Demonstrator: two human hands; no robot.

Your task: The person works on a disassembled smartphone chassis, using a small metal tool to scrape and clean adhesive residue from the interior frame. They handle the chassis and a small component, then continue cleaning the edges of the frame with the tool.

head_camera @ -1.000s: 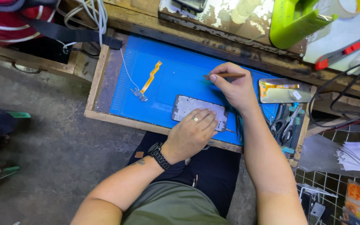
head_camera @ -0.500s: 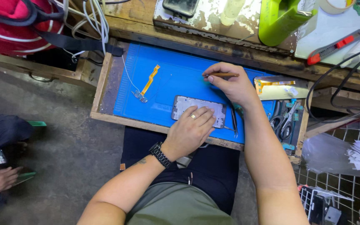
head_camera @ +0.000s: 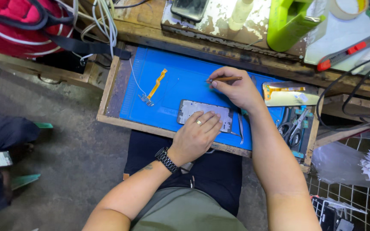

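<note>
Head view: the left hand (head_camera: 198, 134) stays flat, fingers spread, pressing the grey phone frame (head_camera: 204, 115) onto the blue mat (head_camera: 180, 83). The right hand (head_camera: 236, 90), fingers pinched on a thin brown tool (head_camera: 225, 79), has lifted slightly off the frame since the earlier views, so the work pauses.

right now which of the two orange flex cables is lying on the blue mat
The orange flex cable left of both hands lies bare on the blue mat. The other orange cable rests on a silvery plate at the right.
</note>
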